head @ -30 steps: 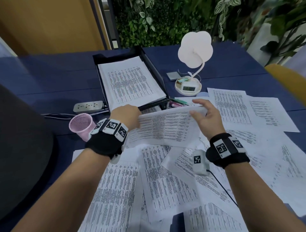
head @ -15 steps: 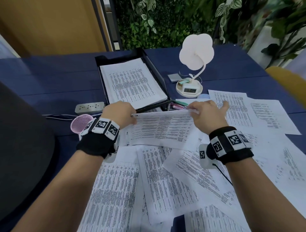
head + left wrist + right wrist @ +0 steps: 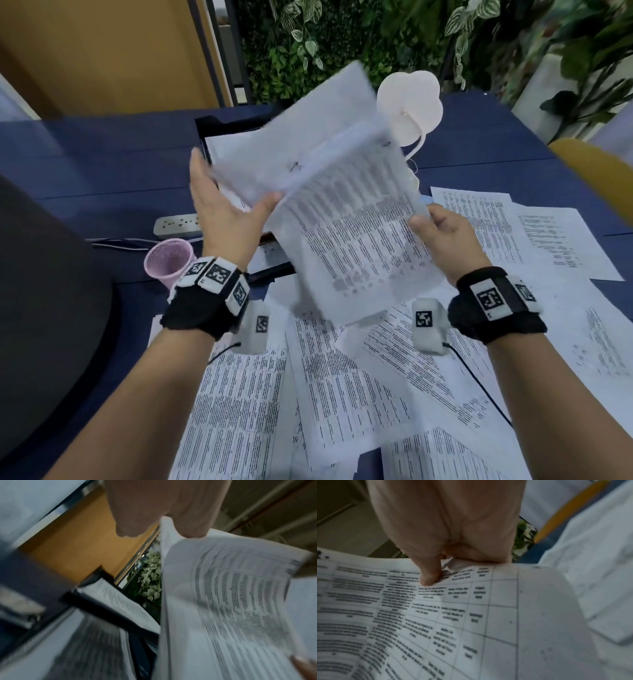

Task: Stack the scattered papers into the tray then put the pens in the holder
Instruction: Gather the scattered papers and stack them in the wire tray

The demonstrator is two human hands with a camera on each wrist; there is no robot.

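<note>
I hold a bundle of printed papers (image 3: 346, 219) up in the air, tilted and blurred, in front of the black tray (image 3: 205, 124). My left hand (image 3: 229, 205) grips its left edge, thumb in front and fingers behind. My right hand (image 3: 442, 236) pinches its right edge. The left wrist view shows the left hand (image 3: 163, 513) on the papers (image 3: 231, 601), with the tray (image 3: 96, 605) below. In the right wrist view the right hand (image 3: 447, 534) has its thumb on the sheet (image 3: 453, 615). The pink mesh holder (image 3: 169, 260) stands left of my left wrist. The lifted papers hide the pens.
Many printed sheets (image 3: 342, 394) lie scattered over the blue table (image 3: 102, 154) in front of me and to the right. A white power strip (image 3: 176, 224) lies behind the holder. A white flower-shaped desk gadget (image 3: 411, 102) stands behind the papers. A yellow chair (image 3: 599, 171) is at the right.
Both hands have lifted the bundle off the table and tipped it upright in front of the tray. The pens and the tray's stack are now mostly covered.
</note>
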